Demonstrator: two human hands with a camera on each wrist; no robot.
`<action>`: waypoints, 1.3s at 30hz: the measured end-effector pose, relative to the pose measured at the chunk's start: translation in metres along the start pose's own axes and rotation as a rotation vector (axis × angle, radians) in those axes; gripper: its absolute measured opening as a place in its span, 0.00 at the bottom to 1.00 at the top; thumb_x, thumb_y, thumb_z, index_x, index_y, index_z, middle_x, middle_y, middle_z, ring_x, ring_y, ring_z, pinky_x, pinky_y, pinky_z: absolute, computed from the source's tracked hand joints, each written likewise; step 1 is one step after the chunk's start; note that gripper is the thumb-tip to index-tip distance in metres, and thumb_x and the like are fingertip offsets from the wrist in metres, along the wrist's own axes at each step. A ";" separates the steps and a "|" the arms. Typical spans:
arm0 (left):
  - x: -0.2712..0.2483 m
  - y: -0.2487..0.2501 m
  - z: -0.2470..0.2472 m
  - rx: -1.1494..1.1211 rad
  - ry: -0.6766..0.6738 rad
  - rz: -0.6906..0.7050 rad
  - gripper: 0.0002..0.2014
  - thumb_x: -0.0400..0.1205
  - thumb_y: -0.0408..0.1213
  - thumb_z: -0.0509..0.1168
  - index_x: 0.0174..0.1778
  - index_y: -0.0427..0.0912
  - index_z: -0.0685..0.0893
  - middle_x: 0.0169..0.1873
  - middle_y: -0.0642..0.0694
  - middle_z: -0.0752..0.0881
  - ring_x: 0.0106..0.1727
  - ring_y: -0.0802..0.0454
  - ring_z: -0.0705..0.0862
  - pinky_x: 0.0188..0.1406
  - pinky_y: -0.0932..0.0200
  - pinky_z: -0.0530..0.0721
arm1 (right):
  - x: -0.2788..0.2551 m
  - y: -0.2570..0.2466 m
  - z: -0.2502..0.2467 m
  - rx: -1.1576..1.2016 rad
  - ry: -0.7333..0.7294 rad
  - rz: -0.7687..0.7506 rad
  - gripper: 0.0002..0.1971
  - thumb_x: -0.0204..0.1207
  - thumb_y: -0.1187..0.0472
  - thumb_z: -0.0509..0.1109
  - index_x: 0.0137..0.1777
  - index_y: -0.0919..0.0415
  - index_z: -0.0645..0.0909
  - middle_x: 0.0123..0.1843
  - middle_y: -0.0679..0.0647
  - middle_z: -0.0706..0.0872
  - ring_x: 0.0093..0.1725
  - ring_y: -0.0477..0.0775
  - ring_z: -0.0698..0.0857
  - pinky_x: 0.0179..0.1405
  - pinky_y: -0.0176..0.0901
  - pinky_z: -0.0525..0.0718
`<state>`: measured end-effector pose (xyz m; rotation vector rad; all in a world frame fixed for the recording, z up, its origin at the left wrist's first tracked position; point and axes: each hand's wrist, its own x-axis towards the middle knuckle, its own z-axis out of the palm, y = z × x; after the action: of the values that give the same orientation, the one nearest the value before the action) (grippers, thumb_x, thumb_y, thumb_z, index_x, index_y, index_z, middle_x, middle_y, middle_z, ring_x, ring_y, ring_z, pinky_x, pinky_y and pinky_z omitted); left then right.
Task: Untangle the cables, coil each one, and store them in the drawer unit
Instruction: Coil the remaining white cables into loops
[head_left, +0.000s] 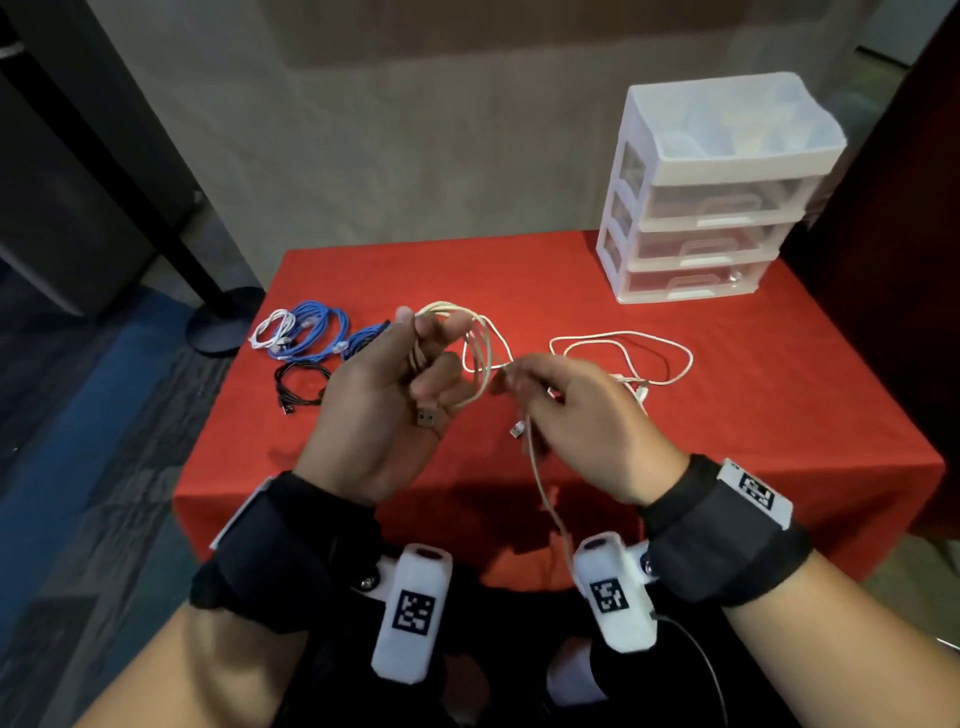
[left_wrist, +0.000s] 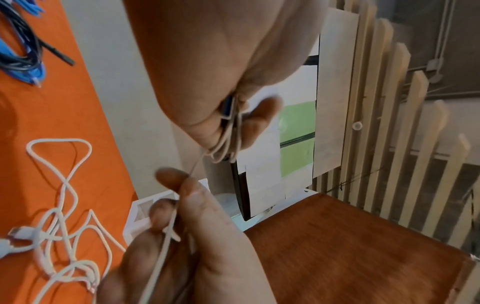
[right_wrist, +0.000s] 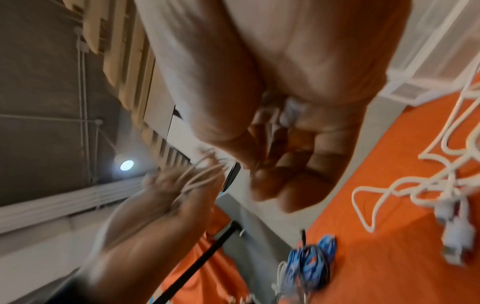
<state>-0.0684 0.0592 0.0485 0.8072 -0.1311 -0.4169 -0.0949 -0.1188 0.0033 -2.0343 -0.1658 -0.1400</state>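
Left hand (head_left: 384, 395), raised over the red tabletop (head_left: 727, 415), curled round a beige USB cable (head_left: 478, 332) in loops. Right hand (head_left: 576, 415) pinching that cable's free strand. Loose white cable (head_left: 623, 358) at 3 o'clock of the hands; blue cables (head_left: 317, 332) at 9; drawer unit (head_left: 711, 192) at 1, shut.

Head view looks down; wrist views sit close, sharing cables.

Dim, soft indoor light; the hands cast faint shadows on the tabletop (head_left: 753, 415). Wide-angle bending curves the edges. The right wrist view is heavily motion-blurred.
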 end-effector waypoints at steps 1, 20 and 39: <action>0.002 -0.001 0.000 0.022 0.040 0.060 0.15 0.93 0.42 0.49 0.43 0.44 0.76 0.55 0.43 0.86 0.25 0.61 0.73 0.32 0.67 0.77 | -0.007 0.000 0.007 -0.043 -0.088 0.011 0.10 0.87 0.63 0.65 0.49 0.53 0.87 0.27 0.48 0.84 0.24 0.41 0.82 0.28 0.35 0.77; -0.009 -0.005 -0.003 0.742 0.055 0.324 0.12 0.94 0.38 0.46 0.49 0.40 0.70 0.69 0.43 0.86 0.52 0.37 0.93 0.55 0.44 0.91 | -0.037 -0.014 0.021 0.031 -0.061 -0.103 0.04 0.80 0.62 0.74 0.48 0.56 0.81 0.39 0.46 0.85 0.39 0.46 0.83 0.43 0.39 0.79; 0.001 -0.002 -0.008 0.317 0.093 0.268 0.11 0.94 0.41 0.48 0.57 0.38 0.71 0.74 0.39 0.82 0.62 0.35 0.90 0.57 0.47 0.89 | -0.032 -0.004 0.032 -0.191 -0.073 -0.188 0.06 0.85 0.62 0.65 0.53 0.51 0.81 0.32 0.39 0.80 0.33 0.40 0.80 0.40 0.42 0.77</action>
<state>-0.0659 0.0629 0.0414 1.1035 -0.2196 -0.1041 -0.1263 -0.0907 -0.0133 -2.2128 -0.4032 -0.2058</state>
